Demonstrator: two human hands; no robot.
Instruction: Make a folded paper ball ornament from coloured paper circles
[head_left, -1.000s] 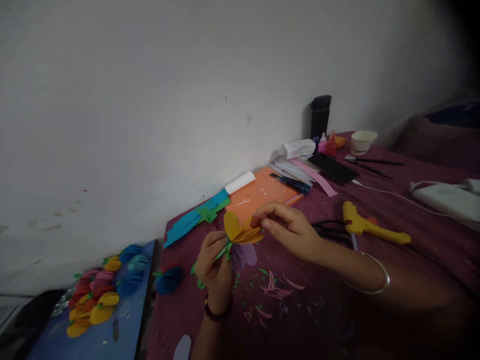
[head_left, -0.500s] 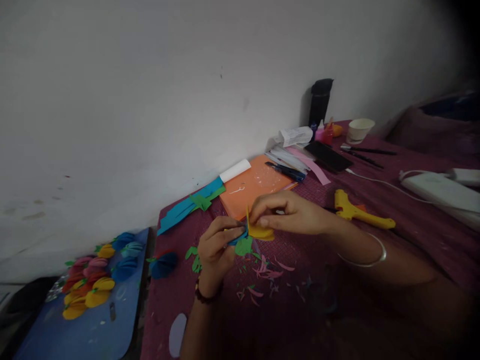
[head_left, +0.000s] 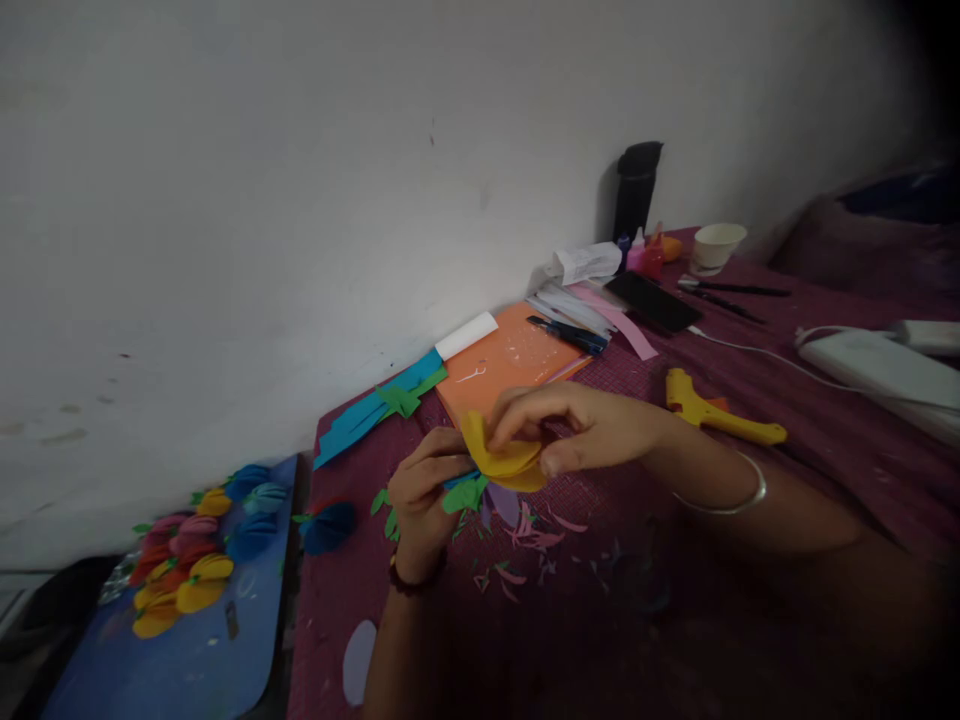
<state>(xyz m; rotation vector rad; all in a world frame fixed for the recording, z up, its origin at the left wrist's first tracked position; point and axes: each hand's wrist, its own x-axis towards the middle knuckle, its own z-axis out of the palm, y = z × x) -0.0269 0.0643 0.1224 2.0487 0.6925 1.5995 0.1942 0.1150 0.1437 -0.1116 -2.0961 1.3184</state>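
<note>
A folded yellow paper ornament [head_left: 510, 462] hangs above the table between my hands. My left hand [head_left: 424, 490] is closed, pinching it at its left end, where a green paper leaf [head_left: 465, 494] and a bit of blue paper show. The left fingertips are partly hidden. My right hand [head_left: 581, 430] has its fingers in among the yellow folds, with the thumb at their right edge. Below lie pink and green paper scraps [head_left: 536, 535] and a lilac paper piece [head_left: 501, 505].
Finished-looking paper ornaments [head_left: 202, 580] lie on a blue board [head_left: 187, 670] at left. A dark blue one [head_left: 330, 527] sits on the purple tablecloth. Behind my hands are orange sheets [head_left: 487, 365] and a utility knife [head_left: 568, 334]. A yellow glue gun [head_left: 720, 415] lies right, near a phone [head_left: 652, 302].
The yellow paper has turned and its folds have spread, showing their broad face. My right fingers have moved into the folds. The green leaf has shifted left with the ornament.
</note>
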